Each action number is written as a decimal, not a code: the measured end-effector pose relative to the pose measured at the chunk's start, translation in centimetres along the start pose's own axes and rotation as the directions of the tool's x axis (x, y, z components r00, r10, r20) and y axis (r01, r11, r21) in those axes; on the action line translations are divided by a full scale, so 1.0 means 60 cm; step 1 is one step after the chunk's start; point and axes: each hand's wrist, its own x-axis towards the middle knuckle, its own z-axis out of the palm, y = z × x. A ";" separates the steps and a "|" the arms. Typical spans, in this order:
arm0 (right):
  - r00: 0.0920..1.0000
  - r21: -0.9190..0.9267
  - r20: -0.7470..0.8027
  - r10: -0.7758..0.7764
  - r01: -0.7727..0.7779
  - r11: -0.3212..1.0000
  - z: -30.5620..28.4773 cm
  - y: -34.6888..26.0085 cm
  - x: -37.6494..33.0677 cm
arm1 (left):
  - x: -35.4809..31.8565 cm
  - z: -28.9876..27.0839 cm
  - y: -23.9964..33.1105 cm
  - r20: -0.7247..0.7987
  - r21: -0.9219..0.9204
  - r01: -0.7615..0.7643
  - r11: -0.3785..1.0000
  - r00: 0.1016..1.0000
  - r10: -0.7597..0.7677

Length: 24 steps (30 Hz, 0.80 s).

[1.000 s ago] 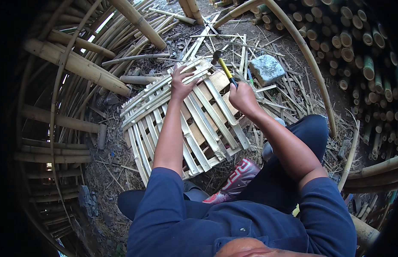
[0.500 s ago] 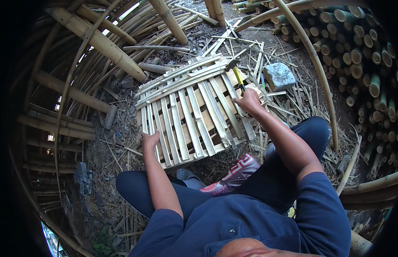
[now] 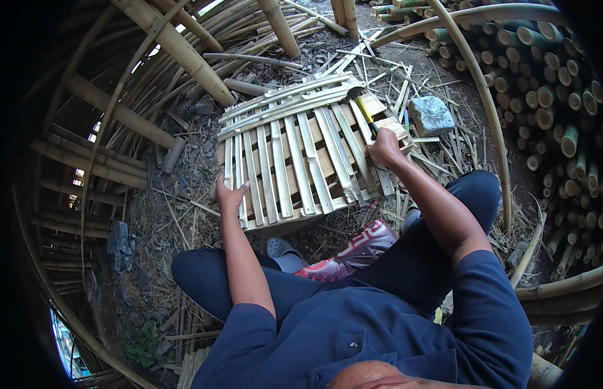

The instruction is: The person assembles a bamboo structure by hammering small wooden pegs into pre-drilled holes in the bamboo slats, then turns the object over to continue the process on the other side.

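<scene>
In front of me lies a panel of pale split-bamboo slats (image 3: pixel 282 162), with upright strips side by side and several cross strips along its far end. Flat wooden pieces show beneath the strips. My right hand (image 3: pixel 387 148), at the panel's right side, is wrapped round the handle of a hammer (image 3: pixel 366 114) with a yellow shaft and dark head. The hammer head is at the right end of the cross strips; whether it touches them I cannot tell. At the left edge, my left hand (image 3: pixel 230 198) touches the outermost strip, its thumb spread from the fingers.
A pale stone block (image 3: pixel 431 115) stands right of the panel among loose bamboo strips. Stacked bamboo poles (image 3: pixel 541 97) fill the right side. A bamboo frame (image 3: pixel 120 117) rises at the left. A red-and-silver packet (image 3: pixel 356 253) lies between my legs.
The view has shifted a little. The hammer head has come lower across the cross strips. My left hand's thumb has spread wider from its fingers.
</scene>
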 end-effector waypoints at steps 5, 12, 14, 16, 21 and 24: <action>0.997 0.117 0.037 0.066 -0.070 0.991 -0.004 -0.019 0.006 | 0.020 -0.008 -0.033 -0.007 -0.059 -0.021 0.998 1.000 0.021; 0.997 0.183 0.039 0.068 -0.074 0.980 -0.021 -0.019 0.008 | 0.016 -0.011 -0.012 -0.022 -0.074 0.048 0.996 0.999 -0.050; 0.997 0.168 0.030 0.067 -0.071 0.983 -0.019 -0.014 0.016 | 0.018 -0.007 -0.008 -0.032 -0.067 0.063 0.996 0.997 -0.065; 0.998 0.142 0.025 0.063 -0.066 0.988 -0.021 -0.006 0.025 | 0.022 -0.009 0.001 0.086 -0.093 0.101 0.991 0.992 -0.093; 0.998 0.204 0.019 0.065 -0.068 0.977 -0.031 -0.015 0.043 | 0.016 -0.019 0.016 0.065 -0.025 0.118 0.993 0.991 -0.116; 0.998 0.137 0.050 0.032 -0.039 0.990 -0.041 -0.005 0.077 | 0.004 -0.043 0.056 0.199 0.058 0.196 0.979 0.958 -0.204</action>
